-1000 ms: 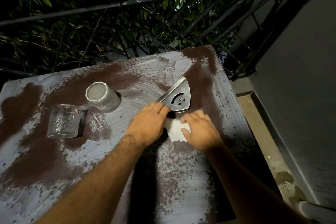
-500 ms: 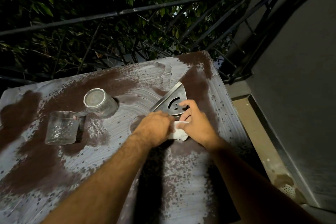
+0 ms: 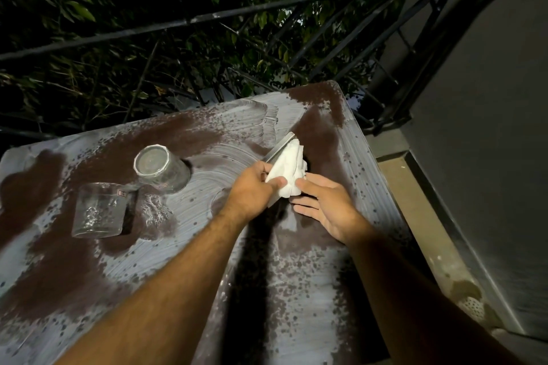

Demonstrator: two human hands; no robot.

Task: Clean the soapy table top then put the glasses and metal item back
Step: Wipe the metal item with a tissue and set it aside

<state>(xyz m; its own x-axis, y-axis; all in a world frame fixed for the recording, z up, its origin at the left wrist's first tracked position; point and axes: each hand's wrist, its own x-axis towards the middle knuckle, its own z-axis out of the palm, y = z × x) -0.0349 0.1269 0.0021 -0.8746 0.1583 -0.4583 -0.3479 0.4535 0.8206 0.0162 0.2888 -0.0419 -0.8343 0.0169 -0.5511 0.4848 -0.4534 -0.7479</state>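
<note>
Two glasses (image 3: 130, 190) block table's (image 3: 311, 290) left half; near side open; railing (image 3: 267, 9) behind.

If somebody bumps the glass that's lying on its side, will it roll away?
Probably a little. The tipped glass lies on its round side, so a push could roll it, though its rim looks faceted, which may slow it. The soapy table top is likely slick, so it might slide too. It's clear glass, likely breakable if it goes over the edge.

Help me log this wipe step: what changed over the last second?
The left hand lifted the metal item off the table top and now holds the white tissue against it. The right hand let go of the tissue and opened. Both glasses stayed put.
</note>
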